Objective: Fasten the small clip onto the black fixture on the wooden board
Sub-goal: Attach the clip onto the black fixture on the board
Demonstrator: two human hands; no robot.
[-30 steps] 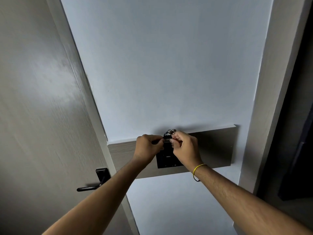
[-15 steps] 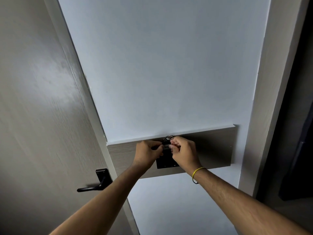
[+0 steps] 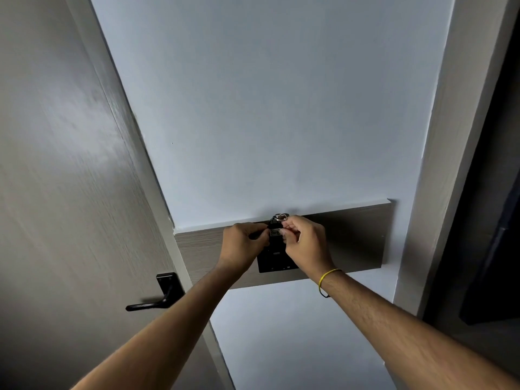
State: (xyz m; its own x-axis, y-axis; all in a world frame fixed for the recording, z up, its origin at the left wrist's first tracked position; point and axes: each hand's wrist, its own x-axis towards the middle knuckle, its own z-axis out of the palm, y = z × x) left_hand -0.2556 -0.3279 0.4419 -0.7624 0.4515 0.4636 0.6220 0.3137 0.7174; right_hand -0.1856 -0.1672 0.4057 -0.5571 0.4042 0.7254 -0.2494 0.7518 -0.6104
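Pinching small clip [image 3: 275, 232] — both hands [image 3: 242, 243] [image 3: 305, 243] hiding black fixture [image 3: 277, 263], door handle [image 3: 153, 304] left

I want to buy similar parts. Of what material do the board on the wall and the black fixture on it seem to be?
The board looks like matte grey-brown wood or laminate, with fine grain lines. The black fixture seems matte plastic, flat and even; metal cannot be excluded.

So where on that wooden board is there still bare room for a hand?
The wooden board is bare to the right of the right hand, out to its end. A shorter bare strip lies between the door frame and the left hand. It is crowded in the middle: both hands pinch the small clip over the black fixture.
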